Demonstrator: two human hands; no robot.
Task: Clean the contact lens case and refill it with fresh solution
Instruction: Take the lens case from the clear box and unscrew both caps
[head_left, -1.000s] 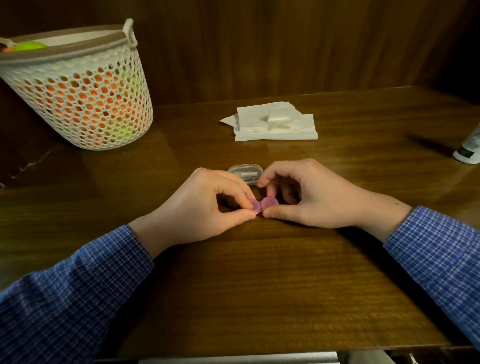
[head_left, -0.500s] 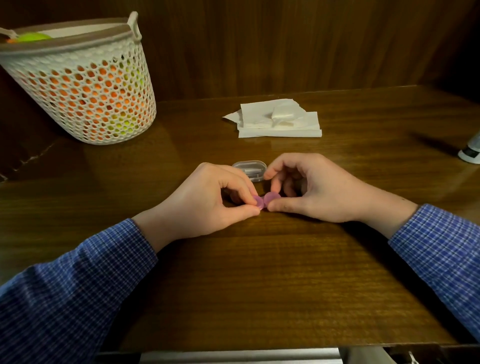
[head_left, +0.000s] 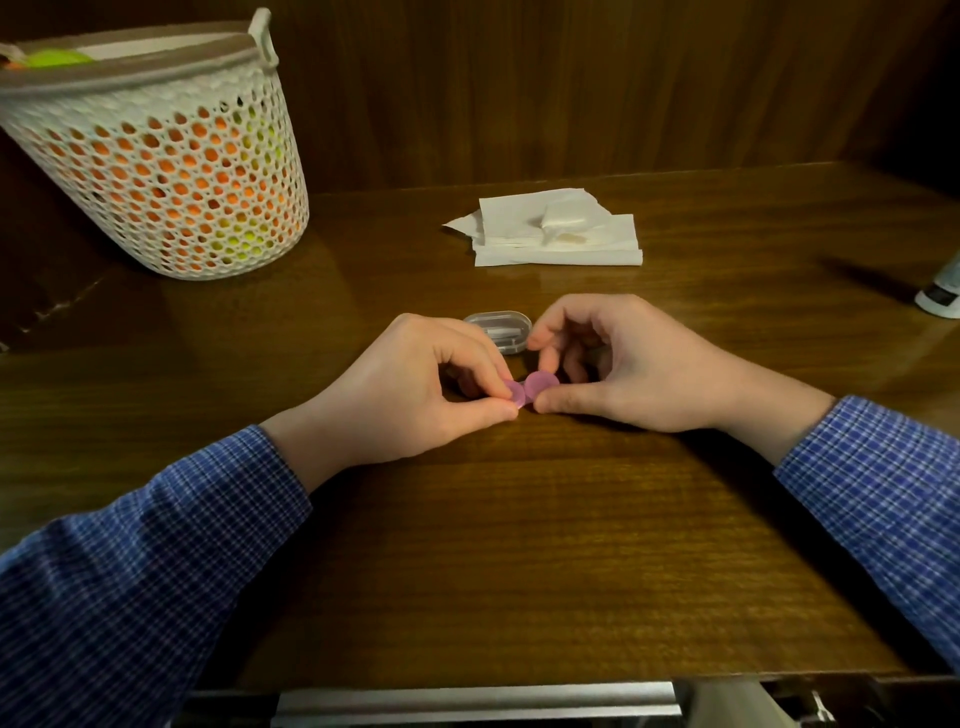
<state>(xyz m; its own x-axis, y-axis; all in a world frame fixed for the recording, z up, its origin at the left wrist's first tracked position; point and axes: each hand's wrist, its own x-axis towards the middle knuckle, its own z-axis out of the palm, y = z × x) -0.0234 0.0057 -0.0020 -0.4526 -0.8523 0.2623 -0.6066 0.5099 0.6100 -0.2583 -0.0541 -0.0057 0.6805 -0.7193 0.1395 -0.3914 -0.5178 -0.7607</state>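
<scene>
A small pink contact lens case (head_left: 535, 387) with two round caps lies on the wooden table (head_left: 519, 545) between my hands. My left hand (head_left: 415, 395) pinches its left cap between thumb and forefinger. My right hand (head_left: 623, 364) pinches the right cap the same way, its other fingers curled above. Most of the case is hidden by my fingers. A white solution bottle (head_left: 943, 291) shows partly at the right edge of the frame.
A clear plastic box (head_left: 501, 328) sits just behind my hands. Folded white tissues (head_left: 556, 234) lie further back at centre. A white perforated basket (head_left: 156, 156) with orange and green contents stands at the back left. A wooden wall closes off the rear.
Both hands stay pinched on the pink case. The view has shifted slightly; my right forefinger has lifted a little over the right cap.
</scene>
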